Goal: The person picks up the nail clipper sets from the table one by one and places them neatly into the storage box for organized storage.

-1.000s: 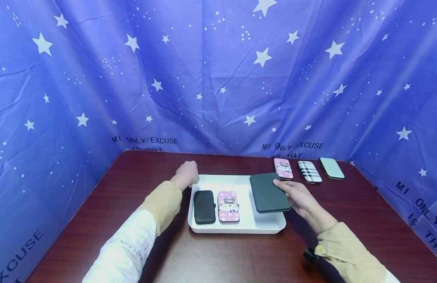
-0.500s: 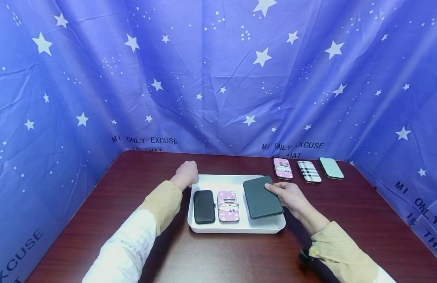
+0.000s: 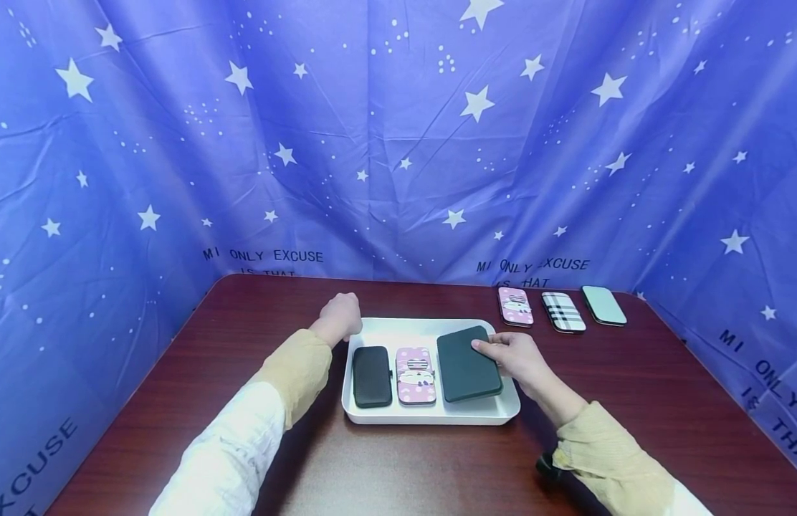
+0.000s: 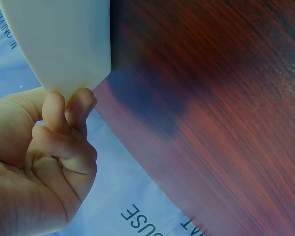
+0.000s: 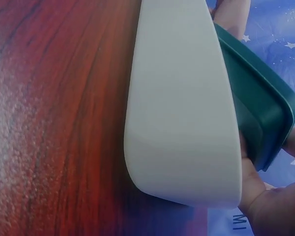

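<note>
A white tray (image 3: 431,418) stands on the table, and my left hand (image 3: 342,317) grips its far left corner. The left wrist view shows the fingers (image 4: 54,110) pinching the tray's rim. Inside the tray lie a black case (image 3: 373,377) at the left and a pink patterned case (image 3: 416,376) beside it. My right hand (image 3: 519,358) holds a flat dark green case (image 3: 468,364), thumb on top, over the tray's right part. In the right wrist view the green case (image 5: 258,98) shows tilted behind the tray's wall, and some of the fingers are hidden.
At the back right of the brown table (image 3: 398,473), a pink patterned case (image 3: 516,307), a plaid case (image 3: 563,312) and a mint green case (image 3: 604,306) lie in a row. A blue star-print curtain (image 3: 373,143) hangs behind the table and along both sides.
My right hand has moved left and slightly down with the green case, bringing it further over the tray, close to the pink case. My left hand has stayed at the tray's corner.
</note>
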Tool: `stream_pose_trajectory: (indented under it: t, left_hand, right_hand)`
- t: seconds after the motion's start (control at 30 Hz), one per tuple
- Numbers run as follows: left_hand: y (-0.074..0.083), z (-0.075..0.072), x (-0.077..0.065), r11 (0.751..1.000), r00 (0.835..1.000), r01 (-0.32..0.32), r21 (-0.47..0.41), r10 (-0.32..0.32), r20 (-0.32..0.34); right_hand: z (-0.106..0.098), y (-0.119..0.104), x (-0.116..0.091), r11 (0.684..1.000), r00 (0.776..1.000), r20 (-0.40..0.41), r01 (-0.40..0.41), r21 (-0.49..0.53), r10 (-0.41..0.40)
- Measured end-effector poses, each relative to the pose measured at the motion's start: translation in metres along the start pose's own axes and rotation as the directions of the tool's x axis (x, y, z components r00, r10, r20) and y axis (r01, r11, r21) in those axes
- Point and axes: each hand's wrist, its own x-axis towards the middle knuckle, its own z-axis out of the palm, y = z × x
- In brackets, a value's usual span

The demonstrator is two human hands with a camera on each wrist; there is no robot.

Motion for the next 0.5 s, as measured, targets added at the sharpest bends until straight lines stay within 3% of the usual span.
stream_pose_trajectory:
  t: [0.5]
  left_hand:
    - [0.0018, -0.0009, -0.0013, 1.000, 1.000, 0.000, 0.020, 0.000, -0.003]
  right_hand:
    - [0.0065, 0.0002, 0.0005, 0.991, 0.999, -0.051, 0.001, -0.133, -0.008]
